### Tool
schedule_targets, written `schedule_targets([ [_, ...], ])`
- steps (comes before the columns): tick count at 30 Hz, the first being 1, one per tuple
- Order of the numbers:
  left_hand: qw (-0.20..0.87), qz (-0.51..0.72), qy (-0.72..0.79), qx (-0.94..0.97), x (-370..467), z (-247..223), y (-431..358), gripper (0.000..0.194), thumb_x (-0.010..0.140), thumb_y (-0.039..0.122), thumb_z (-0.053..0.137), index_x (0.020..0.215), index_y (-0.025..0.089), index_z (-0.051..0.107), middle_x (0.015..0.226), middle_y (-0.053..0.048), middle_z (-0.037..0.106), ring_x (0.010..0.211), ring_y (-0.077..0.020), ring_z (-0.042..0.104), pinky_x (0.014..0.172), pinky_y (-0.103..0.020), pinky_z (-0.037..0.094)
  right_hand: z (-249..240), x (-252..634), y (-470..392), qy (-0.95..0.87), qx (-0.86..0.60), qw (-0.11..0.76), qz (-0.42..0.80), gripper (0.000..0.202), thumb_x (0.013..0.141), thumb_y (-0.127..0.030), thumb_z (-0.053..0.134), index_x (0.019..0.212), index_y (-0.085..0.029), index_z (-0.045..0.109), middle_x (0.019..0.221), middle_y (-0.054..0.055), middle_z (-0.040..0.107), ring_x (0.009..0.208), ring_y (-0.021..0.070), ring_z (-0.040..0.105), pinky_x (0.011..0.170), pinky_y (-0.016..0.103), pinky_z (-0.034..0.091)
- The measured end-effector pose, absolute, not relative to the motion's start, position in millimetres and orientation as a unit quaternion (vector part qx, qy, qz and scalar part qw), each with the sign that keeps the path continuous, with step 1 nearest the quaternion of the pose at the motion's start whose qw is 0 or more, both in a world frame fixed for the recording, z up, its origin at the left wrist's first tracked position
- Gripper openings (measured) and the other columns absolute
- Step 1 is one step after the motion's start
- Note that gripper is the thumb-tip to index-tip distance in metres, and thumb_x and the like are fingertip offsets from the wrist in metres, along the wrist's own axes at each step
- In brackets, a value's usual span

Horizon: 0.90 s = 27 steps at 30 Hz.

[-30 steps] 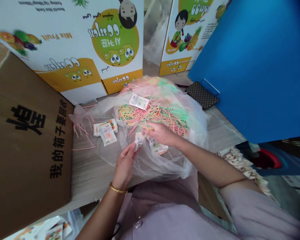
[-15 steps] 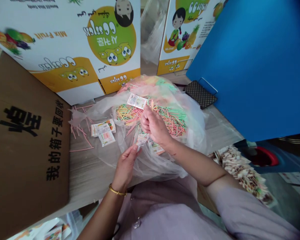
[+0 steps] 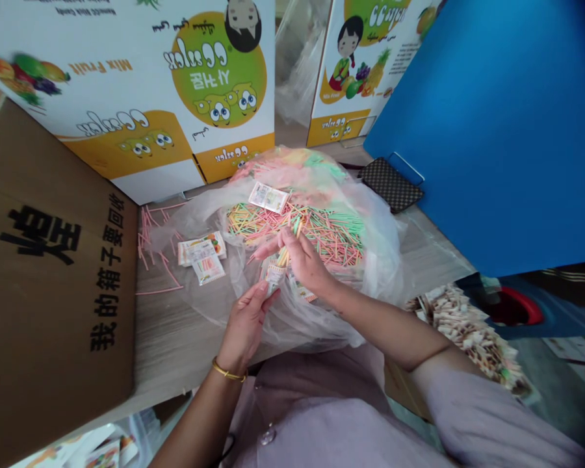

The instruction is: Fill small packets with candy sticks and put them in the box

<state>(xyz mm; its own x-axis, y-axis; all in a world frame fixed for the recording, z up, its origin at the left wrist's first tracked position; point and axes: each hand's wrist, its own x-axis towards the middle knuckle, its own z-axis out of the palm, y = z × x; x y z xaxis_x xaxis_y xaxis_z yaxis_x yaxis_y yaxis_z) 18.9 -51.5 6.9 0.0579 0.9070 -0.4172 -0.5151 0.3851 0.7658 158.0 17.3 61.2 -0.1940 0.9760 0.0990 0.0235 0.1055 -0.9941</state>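
Note:
My left hand [image 3: 248, 315] pinches a small printed sachet [image 3: 274, 275] by its lower end. Yellowish candy sticks [image 3: 285, 255] stand partly in the sachet's top. My right hand [image 3: 305, 257] is closed around these sticks, with some fingers stretched out to the left. Behind my hands a clear plastic bag [image 3: 383, 250] lies spread, full of pink, green and yellow sticks [image 3: 334, 234]. One sachet [image 3: 268, 197] rests on the pile, and another [image 3: 302, 288] lies partly hidden under my right wrist. Two overlapping sachets [image 3: 207, 261] are at the left.
Loose pink sticks [image 3: 160, 260] lie on the table [image 3: 168, 331] beside a brown carton [image 3: 53, 260]. Printed boxes [image 3: 151, 84] stand behind, a blue panel [image 3: 497, 143] at right. A checkered object [image 3: 391, 184] is near the panel. Many wrapped pieces [image 3: 468, 325] are at lower right.
My right hand has come down and toward the sachet, its fist loosened, and the sticks now show in the sachet's top. My left hand has barely moved.

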Motion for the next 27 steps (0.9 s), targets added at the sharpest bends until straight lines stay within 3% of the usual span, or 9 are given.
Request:
schedule_targets([
  [5, 0.693, 0.513, 0.459, 0.215, 20, 5, -52, 0.035, 0.071, 0.045, 0.088, 0.095, 0.021, 0.082, 0.121, -0.008, 0.078, 0.127, -0.0282, 0.064, 0.11, -0.043, 0.05, 49, 159, 17, -0.596, -0.403, 0.472, 0.51, 0.045, 0.104, -0.066, 0.034, 0.1, -0.025, 0.053, 0.095, 0.005, 0.077, 0.107, 0.0202, 0.07, 0.108, 0.041, 0.046],
  [11, 0.694, 0.506, 0.462, 0.221, 21, 4, -53, 0.038, 0.072, 0.046, 0.088, 0.098, 0.019, 0.082, 0.121, -0.01, 0.078, 0.129, -0.0297, 0.063, 0.111, -0.044, 0.05, 43, 157, 23, -0.532, -0.404, 0.473, 0.574, 0.05, 0.101, -0.07, 0.035, 0.107, -0.026, 0.058, 0.106, 0.008, 0.076, 0.103, 0.0238, 0.072, 0.09, 0.041, 0.057],
  [18, 0.713, 0.507, 0.437, 0.209, 20, 8, -51, 0.032, 0.074, 0.042, 0.087, 0.096, 0.02, 0.081, 0.119, -0.008, 0.078, 0.127, -0.0285, 0.064, 0.111, -0.045, 0.051, 39, 158, 22, -0.521, -0.364, 0.473, 0.611, 0.032, 0.099, -0.056, 0.053, 0.11, -0.027, 0.049, 0.095, 0.003, 0.074, 0.098, 0.0217, 0.073, 0.091, 0.039, 0.056],
  [22, 0.715, 0.51, 0.437, 0.194, 19, 7, -51, 0.031, 0.075, 0.04, 0.086, 0.098, 0.02, 0.08, 0.12, -0.008, 0.078, 0.13, -0.0288, 0.063, 0.111, -0.045, 0.051, 39, 161, 22, -0.52, -0.337, 0.479, 0.622, 0.038, 0.099, -0.054, 0.056, 0.122, -0.024, 0.052, 0.082, 0.0, 0.071, 0.092, 0.0206, 0.073, 0.091, 0.037, 0.054],
  [27, 0.72, 0.513, 0.429, 0.185, 18, 7, -51, 0.028, 0.078, 0.037, 0.084, 0.1, 0.02, 0.08, 0.127, -0.008, 0.075, 0.138, -0.0304, 0.056, 0.112, -0.046, 0.051, 41, 167, 24, -0.563, -0.341, 0.432, 0.617, 0.052, 0.101, -0.064, 0.045, 0.122, -0.022, 0.067, 0.09, 0.006, 0.076, 0.102, 0.0225, 0.071, 0.092, 0.037, 0.054],
])
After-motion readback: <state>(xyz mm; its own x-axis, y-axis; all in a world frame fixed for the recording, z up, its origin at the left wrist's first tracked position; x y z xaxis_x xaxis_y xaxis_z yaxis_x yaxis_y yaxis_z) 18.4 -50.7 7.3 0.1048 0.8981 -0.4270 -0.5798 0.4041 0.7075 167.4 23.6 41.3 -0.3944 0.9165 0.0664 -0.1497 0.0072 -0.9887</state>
